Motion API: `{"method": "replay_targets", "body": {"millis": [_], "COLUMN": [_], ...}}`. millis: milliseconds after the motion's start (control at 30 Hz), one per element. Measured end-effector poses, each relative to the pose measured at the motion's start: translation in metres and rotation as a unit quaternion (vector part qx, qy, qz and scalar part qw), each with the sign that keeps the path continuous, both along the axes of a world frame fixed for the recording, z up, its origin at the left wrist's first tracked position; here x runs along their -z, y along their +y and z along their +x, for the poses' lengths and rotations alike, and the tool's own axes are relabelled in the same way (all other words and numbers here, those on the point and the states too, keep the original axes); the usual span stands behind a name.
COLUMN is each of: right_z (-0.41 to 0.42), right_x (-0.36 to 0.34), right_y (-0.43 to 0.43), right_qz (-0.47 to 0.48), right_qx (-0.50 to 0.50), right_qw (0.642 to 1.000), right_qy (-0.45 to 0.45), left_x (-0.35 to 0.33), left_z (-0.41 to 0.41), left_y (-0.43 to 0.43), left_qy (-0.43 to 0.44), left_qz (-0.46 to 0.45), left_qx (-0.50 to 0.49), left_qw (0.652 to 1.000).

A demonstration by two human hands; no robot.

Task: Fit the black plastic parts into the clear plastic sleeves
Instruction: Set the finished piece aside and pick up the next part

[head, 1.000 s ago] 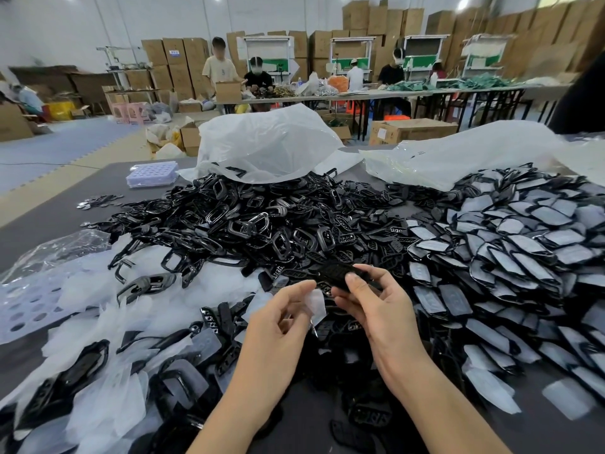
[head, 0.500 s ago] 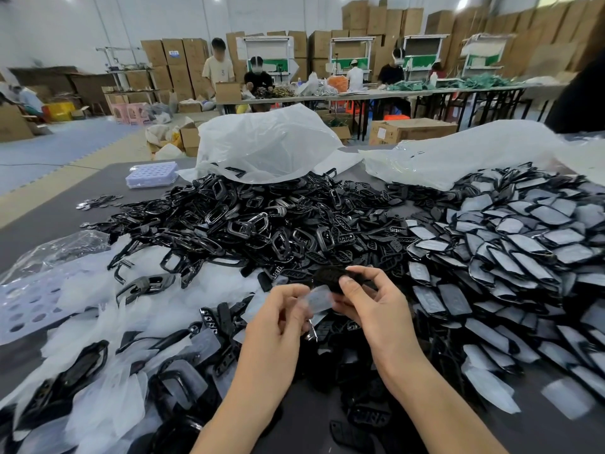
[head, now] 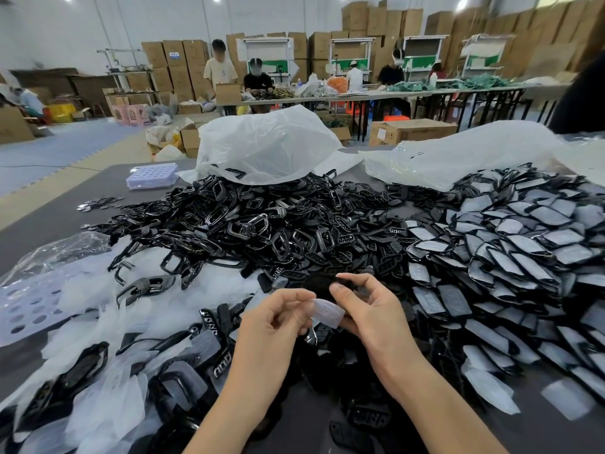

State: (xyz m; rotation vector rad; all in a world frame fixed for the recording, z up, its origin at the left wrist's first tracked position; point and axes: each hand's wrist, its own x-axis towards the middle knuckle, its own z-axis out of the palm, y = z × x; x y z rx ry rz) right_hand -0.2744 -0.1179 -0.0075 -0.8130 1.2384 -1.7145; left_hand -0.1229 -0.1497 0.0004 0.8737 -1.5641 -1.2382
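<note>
Since the earlier frames the clear sleeve has been brought from beside the left thumb toward the right hand, and it is now held between the two hands, close under the black part. At the far left of the grey table a crumpled clear bag and a white sheet with round holes are seen, and loose empty sleeves are spread there among black pieces. Farther back a small lilac tray is placed near the table edge. In the middle a big heap of black parts is piled, with a white plastic bag standing open behind it. In front of the heap the left hand is closed in a pinch, its thumb and fingers gripping the left edge of the clear sleeve. The right hand is closed on the black part, which is held between the thumb and the forefinger just above the sleeve; whether the part has entered the sleeve cannot be told, because the fingers hide the opening. At the right a wide pile of finished pieces, black parts already covered by sleeves, is laid in overlapping rows, and a second white bag is lying behind it.
</note>
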Motion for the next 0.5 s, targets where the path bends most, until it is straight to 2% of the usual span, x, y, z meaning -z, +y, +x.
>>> {"method": "replay_targets", "body": {"millis": [200,500], "right_z": [0.006,0.015], "right_x": [-0.001,-0.006], "right_y": [0.003,0.005], "right_qz": [0.002,-0.019], "right_qx": [-0.047,-0.099], "right_qw": [0.999,0.995], "right_qy": [0.005,-0.016], "left_x": [0.000,0.003], "left_z": [-0.001,-0.002], "left_y": [0.000,0.001], "left_qy": [0.022,0.046], "left_qz": [-0.012,0.010], "left_qx": [-0.086,-0.108], "left_qw": [0.996,0.993]}}
